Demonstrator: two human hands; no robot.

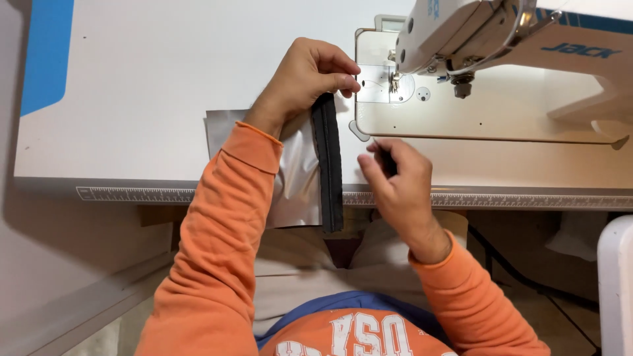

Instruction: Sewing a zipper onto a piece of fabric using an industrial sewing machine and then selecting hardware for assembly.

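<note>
Pinching the top end of a dark strip (pixel 328 165), the left hand's (pixel 306 76) grip is pressed together, thumb and forefinger meeting just left of the sewing machine's needle plate (pixel 377 84), a little above the middle of the frame. At the far left, a blue panel (pixel 46 53) fills the upper left corner beside the white worktop (pixel 145 86), whose front edge carries a printed ruler (pixel 138 194). An orange sleeve (pixel 217 244) rises from the lower left toward the left hand.

Under that hand lies a sheet of shiny silver-grey fabric (pixel 297 178), resting on the worktop and hanging over its front edge. The dark strip runs straight down the fabric's right side, from the pinching fingers past the ruler edge, its lower end hanging free below the worktop.

Just right of the strip, near the middle of the frame, the right hand (pixel 399 188) is raised over the worktop edge with its grip pinched on a small dark object (pixel 388 161) between thumb and fingers; what that object is cannot be told. This hand is apart from the strip and the fabric.

Across the upper right stands the white sewing machine (pixel 501 39), its head over the needle plate and its flat bed (pixel 488 112) stretching to the right edge. At the lower right, a white rounded object (pixel 616 283) shows at the frame edge.
</note>
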